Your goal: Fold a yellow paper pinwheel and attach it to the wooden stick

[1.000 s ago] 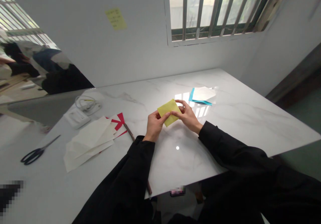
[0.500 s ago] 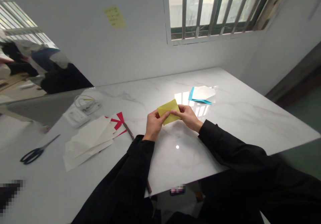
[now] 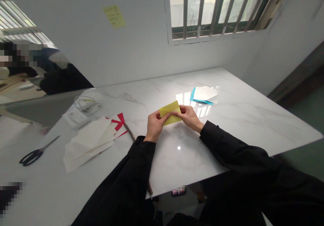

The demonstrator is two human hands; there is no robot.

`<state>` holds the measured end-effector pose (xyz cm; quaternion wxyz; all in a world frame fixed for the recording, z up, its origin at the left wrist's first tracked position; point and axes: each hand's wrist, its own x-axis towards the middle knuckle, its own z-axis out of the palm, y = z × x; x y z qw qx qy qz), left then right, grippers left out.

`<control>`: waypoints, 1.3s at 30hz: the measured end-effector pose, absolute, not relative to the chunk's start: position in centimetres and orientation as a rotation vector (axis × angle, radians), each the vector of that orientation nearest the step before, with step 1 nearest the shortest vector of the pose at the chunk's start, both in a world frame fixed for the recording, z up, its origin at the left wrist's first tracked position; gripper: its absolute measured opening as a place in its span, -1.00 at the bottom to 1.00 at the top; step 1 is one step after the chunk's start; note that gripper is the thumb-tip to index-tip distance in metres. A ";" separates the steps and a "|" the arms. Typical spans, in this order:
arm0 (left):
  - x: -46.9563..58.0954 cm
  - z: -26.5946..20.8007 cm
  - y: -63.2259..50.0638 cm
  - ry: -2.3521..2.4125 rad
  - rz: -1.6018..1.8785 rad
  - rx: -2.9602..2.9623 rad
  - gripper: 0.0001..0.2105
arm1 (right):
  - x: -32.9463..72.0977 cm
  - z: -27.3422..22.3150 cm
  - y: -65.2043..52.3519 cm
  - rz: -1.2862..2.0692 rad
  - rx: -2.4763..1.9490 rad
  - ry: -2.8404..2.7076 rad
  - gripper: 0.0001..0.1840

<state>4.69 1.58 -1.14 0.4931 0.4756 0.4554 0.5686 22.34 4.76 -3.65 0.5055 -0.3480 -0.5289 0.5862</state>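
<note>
In the head view, the only one, both hands meet over the middle of the marbled tabletop (image 3: 240, 118), working on a small yellow paper (image 3: 170, 107). The paper appears to be held up off the surface, tilted so that one face shows. The left hand (image 3: 155, 127) grips its left side, thumb on the face and fingers curled behind; the right hand (image 3: 191, 118) pinches the right side in the same manner. Both hands are closed to the paper's thickness, the thumb tips nearly meeting at its centre, and neither appears to hold anything else. The fingers behind the sheet are mostly hidden.

The step in hand looks like pressing or creasing the sheet between the thumbs, though whether it is folded cannot be told for certain. The next move would seem to call for a steady pinch on both sides, edges lined up, and light thumb pressure along any crease.

Beyond the right hand lies a blue sheet (image 3: 192, 96) with a white sheet (image 3: 205, 93) on top. On the left hand's side are red paper pieces (image 3: 122, 118), a pile of cream sheets (image 3: 88, 140), a brown stick (image 3: 130, 133) passing behind the sleeve, and, farther off, black-handled scissors (image 3: 32, 156).
</note>
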 end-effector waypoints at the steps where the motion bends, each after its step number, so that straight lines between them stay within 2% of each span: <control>1: 4.7 -1.2 1.6 1.105 1.379 1.151 -0.41 | 22.4 -3.6 4.8 1.410 -0.847 -1.282 -0.37; 24: 4.5 -1.7 1.7 1.107 1.355 1.143 -0.42 | 22.5 -3.4 4.8 1.408 -0.865 -1.304 -0.31; 39: 4.4 -1.4 1.5 1.137 1.342 1.176 -0.46 | 22.6 -3.3 4.8 1.385 -0.885 -1.328 -0.33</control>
